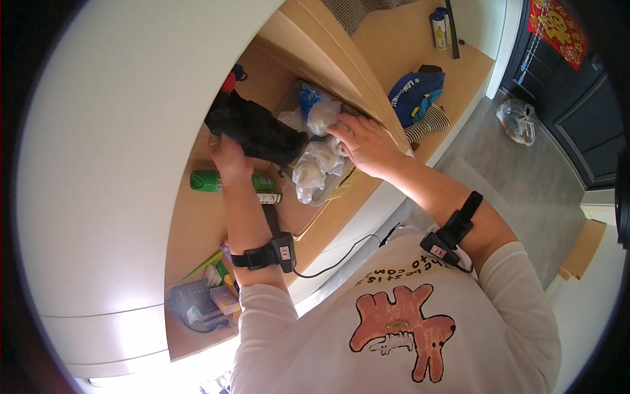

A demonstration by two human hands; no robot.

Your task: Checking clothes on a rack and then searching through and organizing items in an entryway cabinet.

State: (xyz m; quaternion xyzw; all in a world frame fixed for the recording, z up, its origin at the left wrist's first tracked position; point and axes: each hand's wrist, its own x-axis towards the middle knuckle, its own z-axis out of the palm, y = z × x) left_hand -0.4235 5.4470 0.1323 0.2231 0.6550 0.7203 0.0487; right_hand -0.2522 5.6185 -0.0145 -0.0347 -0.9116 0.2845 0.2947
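Note:
A dark, soft black cloth item lies across the left part of the cubby and overlaps a clear plastic bin. My left hand grips it from below at its left end, with the fingertips hidden by the cloth. In the bin are crumpled white plastic bags and a blue-and-white bag. My right hand reaches over the bin's right side. Its fingers are spread and touch the white bags. A green can lies on its side behind my left wrist.
A pale upright panel divides the cubby from a right-hand shelf bearing a blue cap and a striped cloth. Small boxes sit at lower left. A tied clear bag stands on the floor near a dark door.

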